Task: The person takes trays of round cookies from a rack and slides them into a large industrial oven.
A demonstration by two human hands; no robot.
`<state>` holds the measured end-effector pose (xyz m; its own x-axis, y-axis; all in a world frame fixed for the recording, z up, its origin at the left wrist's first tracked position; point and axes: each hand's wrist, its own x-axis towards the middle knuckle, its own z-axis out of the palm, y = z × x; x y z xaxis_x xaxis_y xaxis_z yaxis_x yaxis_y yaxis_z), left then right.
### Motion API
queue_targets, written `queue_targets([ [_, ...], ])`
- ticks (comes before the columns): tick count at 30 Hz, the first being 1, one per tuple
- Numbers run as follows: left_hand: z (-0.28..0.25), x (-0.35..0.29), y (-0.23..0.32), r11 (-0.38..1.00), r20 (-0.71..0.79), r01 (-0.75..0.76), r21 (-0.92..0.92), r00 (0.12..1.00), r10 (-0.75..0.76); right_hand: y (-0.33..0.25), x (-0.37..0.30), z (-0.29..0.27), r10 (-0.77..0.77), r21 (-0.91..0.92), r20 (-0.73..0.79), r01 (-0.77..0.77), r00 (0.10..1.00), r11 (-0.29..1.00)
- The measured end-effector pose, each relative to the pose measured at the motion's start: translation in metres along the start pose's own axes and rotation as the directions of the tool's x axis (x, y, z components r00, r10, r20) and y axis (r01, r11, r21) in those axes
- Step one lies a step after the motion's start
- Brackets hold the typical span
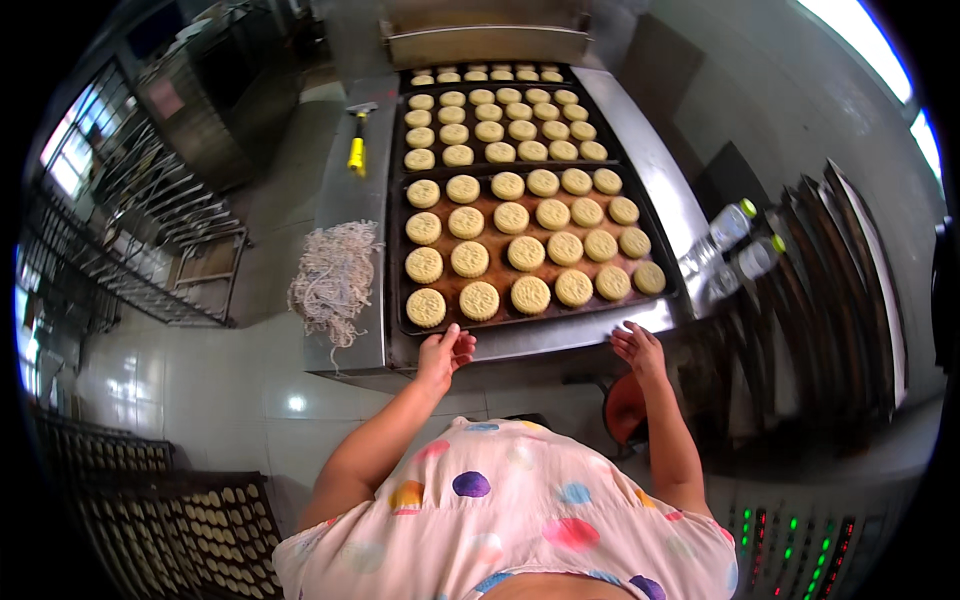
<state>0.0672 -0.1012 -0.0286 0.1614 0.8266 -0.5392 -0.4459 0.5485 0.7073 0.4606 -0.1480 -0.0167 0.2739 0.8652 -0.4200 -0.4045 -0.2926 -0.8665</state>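
Observation:
A dark baking tray [497,257] lies at the near end of the metal bed, bearing rows of pale round pastries [526,253] with stamped tops and fluted edges. My left hand [447,354] is at the tray's near left edge, thumb up beside the rim, fingers loosely bent and apart, holding nothing visible. Off the near right corner hovers my right hand [638,350], its fingers spread and bare of any object. Behind the near tray sits a second tray [480,168] of similar pastries, and a farther tray [480,85] lies toward the back.
Left of the trays lie a yellow-handled scraper [357,152] and a heap of pale string [335,280]. Two clear bottles [728,228] with green caps lean at the right, near upright dark trays [820,300]. Metal racks [190,240] stand left; a loaded rack [215,530] is lower left.

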Motion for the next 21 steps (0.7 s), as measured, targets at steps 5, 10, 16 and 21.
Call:
queue_targets([
  [5,0.002,-0.002,0.001,0.999,-0.003,-0.030,0.015,1.000,0.030,-0.009,0.032,-0.005,0.018,-0.020,0.119,-0.015,0.993,1.000],
  [10,0.004,-0.001,-0.007,0.997,-0.086,-0.070,-0.023,0.994,0.068,-0.014,0.046,-0.025,0.100,0.003,0.177,-0.102,0.979,0.995],
  [16,0.017,0.000,-0.021,0.978,-0.204,-0.176,-0.108,0.967,0.152,-0.016,0.039,-0.050,0.400,-0.269,0.301,-0.325,0.866,0.906],
  [21,0.029,-0.001,-0.023,0.968,-0.279,-0.228,-0.102,0.941,0.192,-0.024,0.028,-0.033,0.426,-0.151,0.359,-0.398,0.831,0.905],
])
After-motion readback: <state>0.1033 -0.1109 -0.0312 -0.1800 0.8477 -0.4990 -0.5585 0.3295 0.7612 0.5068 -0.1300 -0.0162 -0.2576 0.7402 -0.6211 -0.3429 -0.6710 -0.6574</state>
